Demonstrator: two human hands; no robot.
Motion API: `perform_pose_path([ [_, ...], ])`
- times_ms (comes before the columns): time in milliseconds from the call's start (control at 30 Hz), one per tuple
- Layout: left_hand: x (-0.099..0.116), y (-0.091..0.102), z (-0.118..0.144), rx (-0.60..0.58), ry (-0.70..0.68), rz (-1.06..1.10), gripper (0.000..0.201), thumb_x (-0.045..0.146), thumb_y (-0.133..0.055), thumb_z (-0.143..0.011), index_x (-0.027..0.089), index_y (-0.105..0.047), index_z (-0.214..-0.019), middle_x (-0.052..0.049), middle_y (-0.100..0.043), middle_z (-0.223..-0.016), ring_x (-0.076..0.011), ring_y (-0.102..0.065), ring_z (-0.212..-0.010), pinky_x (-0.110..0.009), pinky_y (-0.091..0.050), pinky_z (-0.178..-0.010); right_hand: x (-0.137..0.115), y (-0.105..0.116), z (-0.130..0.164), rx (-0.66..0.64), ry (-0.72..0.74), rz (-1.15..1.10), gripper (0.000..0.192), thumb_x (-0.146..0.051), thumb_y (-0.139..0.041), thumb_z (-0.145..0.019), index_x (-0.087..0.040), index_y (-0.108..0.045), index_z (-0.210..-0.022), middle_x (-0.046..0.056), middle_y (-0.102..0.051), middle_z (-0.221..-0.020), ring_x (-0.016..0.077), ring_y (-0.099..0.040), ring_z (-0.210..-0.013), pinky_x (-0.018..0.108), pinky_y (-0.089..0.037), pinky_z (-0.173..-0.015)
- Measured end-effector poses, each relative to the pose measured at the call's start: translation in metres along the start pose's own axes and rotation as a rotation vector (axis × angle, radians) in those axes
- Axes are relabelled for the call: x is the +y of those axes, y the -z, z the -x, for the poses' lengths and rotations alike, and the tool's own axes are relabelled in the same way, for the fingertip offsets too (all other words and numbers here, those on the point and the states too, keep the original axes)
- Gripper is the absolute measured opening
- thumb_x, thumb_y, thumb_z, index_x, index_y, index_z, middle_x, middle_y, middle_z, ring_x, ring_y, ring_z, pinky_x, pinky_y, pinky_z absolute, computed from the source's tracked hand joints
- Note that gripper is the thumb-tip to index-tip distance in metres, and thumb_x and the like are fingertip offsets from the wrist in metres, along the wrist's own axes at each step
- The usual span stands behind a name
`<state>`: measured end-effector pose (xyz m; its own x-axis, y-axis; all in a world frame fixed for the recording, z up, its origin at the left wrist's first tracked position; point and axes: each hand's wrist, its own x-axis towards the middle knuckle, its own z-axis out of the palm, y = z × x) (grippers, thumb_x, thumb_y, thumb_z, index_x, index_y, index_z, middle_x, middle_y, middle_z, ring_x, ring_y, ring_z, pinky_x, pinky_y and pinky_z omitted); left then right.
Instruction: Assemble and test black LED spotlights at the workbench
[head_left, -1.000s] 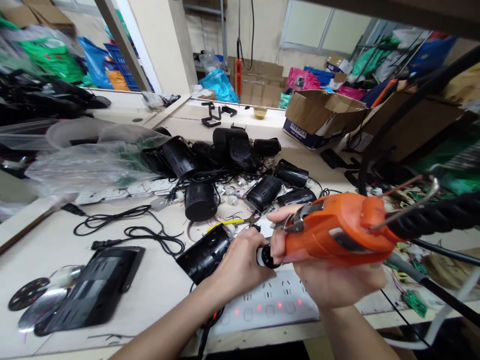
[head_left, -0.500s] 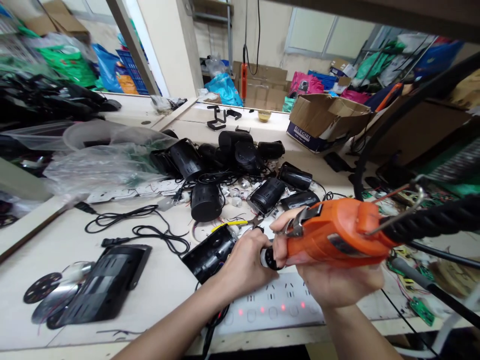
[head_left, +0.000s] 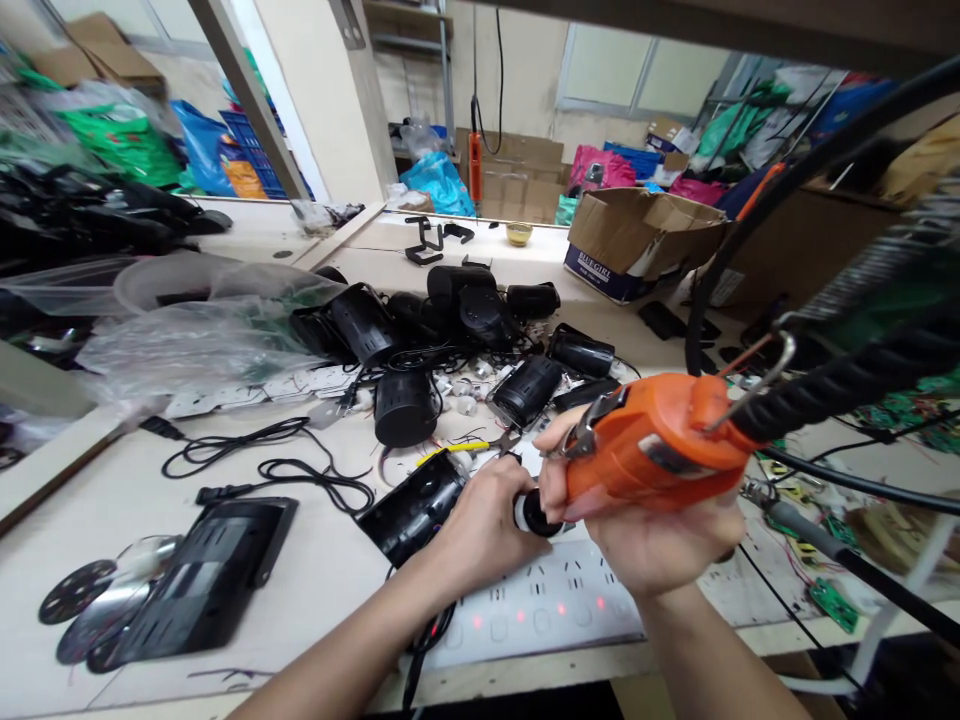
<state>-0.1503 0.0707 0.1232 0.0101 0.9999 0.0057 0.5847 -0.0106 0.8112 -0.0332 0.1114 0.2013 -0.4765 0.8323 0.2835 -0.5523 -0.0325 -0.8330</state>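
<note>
An orange electric screwdriver (head_left: 652, 440) lies in my right hand (head_left: 660, 545), whose fingers wrap round its body. Its dark nose (head_left: 537, 514) points left, close against my left hand (head_left: 491, 510). The fingers of my left hand are closed at that nose, beside a small white rounded edge; what they grip is mostly hidden. An open black plastic housing (head_left: 412, 505) sits just left of my left hand, its inside facing up. Whether the hand touches it I cannot tell. Behind the hands lie yellow-handled pliers (head_left: 457, 450).
A white power strip (head_left: 517, 620) with red lights is under my hands. Black housings (head_left: 405, 408) and small white parts are heaped behind. At left lie a black casing (head_left: 214, 575) with metal discs and coiled cords (head_left: 315, 475). A thick black cable (head_left: 847, 390) trails right, near green circuit boards (head_left: 834, 605).
The whole view has shifted slightly, so the bench things appear a little further left. The screwdriver's rear end and spring sit slightly differently; both hands keep their grip.
</note>
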Motion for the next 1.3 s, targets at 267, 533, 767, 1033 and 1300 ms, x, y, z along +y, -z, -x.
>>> perform_pose_path([
  [267, -0.004, -0.002, 0.008, 0.006, 0.006, 0.004, 0.023, 0.013, -0.075, -0.060, 0.021, -0.063, -0.078, -0.002, -0.060, -0.089, -0.0213, -0.057, -0.087, -0.031, -0.045, -0.074, -0.012, -0.007, -0.003, -0.099, 0.051, 0.040, 0.045, -0.068, -0.062, -0.073, -0.025, -0.057, -0.060, 0.006, -0.059, -0.055, 0.0309, -0.066, -0.067, 0.043, -0.055, -0.052],
  [533, -0.002, 0.003, 0.008, 0.033, -0.045, 0.020, 0.029, 0.019, -0.081, -0.061, 0.021, -0.060, -0.081, 0.000, -0.056, -0.091, -0.0188, -0.054, -0.086, -0.030, -0.042, -0.074, -0.011, -0.013, -0.002, -0.112, 0.099, -0.034, 0.037, -0.063, -0.058, -0.078, -0.029, -0.071, -0.085, 0.004, -0.067, -0.064, 0.0281, -0.067, -0.066, 0.039, -0.055, -0.053],
  [767, -0.003, 0.001, 0.009, 0.024, -0.085, 0.030, 0.028, 0.018, -0.081, -0.061, 0.021, -0.060, -0.080, 0.001, -0.056, -0.091, -0.0184, -0.053, -0.086, -0.030, -0.041, -0.075, -0.010, -0.009, -0.003, -0.108, 0.102, -0.030, 0.038, -0.063, -0.063, -0.076, -0.027, -0.073, -0.086, 0.004, -0.066, -0.061, 0.0284, -0.067, -0.065, 0.041, -0.055, -0.056],
  [1033, -0.001, 0.000, 0.009, 0.049, -0.067, 0.041, 0.035, 0.019, -0.086, -0.058, 0.020, -0.063, -0.085, 0.000, -0.055, -0.089, -0.0194, -0.054, -0.086, -0.030, -0.042, -0.075, -0.007, -0.005, 0.000, -0.020, 0.093, -0.020, 0.046, -0.068, -0.061, -0.074, -0.025, -0.074, -0.085, 0.009, -0.073, -0.079, 0.0231, -0.060, -0.048, 0.035, -0.047, -0.040],
  [1300, -0.003, -0.001, 0.007, 0.050, -0.063, 0.021, 0.036, 0.020, -0.088, -0.057, 0.020, -0.063, -0.083, -0.002, -0.057, -0.095, -0.0204, -0.055, -0.091, -0.031, -0.044, -0.079, -0.023, -0.001, 0.004, 0.046, 0.168, 0.011, 0.050, -0.070, -0.059, -0.074, -0.024, -0.075, -0.088, 0.008, -0.073, -0.079, 0.0205, -0.060, -0.049, 0.031, -0.043, -0.040],
])
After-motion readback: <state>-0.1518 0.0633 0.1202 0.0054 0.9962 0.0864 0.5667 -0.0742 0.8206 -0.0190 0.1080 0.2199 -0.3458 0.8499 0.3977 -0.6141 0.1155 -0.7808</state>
